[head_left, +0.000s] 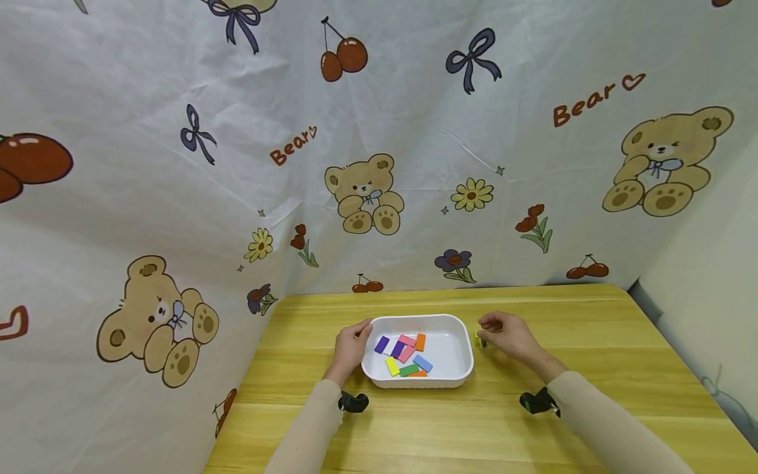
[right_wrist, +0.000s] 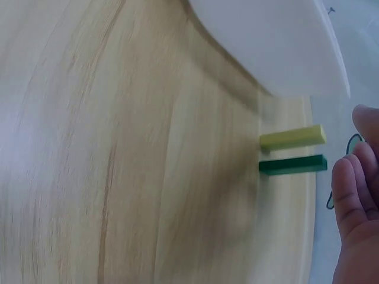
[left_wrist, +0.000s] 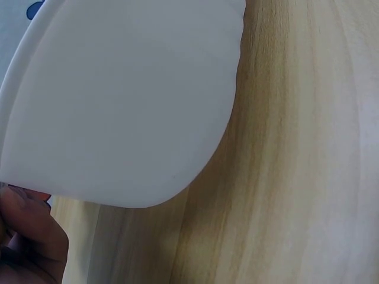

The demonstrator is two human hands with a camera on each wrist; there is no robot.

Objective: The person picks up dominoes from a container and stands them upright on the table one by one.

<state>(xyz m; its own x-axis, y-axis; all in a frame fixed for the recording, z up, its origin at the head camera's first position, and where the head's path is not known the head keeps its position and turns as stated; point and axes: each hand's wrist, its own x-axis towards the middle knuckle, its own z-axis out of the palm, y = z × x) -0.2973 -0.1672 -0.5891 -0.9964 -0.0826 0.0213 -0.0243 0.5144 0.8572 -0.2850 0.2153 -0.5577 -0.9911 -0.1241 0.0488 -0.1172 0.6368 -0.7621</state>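
Observation:
My left hand [head_left: 351,349] grips the left rim of a white plastic tray [head_left: 453,349], its thumb bent at the rim in the left wrist view. Inside the tray's left half lie several small flat blocks: purple, pink, orange, yellow, green and blue. Just right of the tray, a yellow block [right_wrist: 293,138] and a dark green block [right_wrist: 293,165] stand on end on the table, side by side with a narrow gap. Over them hovers my right hand [head_left: 514,337], fingers loosely bent and thumb apart. In the right wrist view its fingertips are clear of both blocks.
A wood-grain table [head_left: 426,434] carries everything. Behind it and on the left hangs a white cloth [head_left: 408,131] printed with bears, cherries and bows. A cable [head_left: 719,388] runs past the table's right edge.

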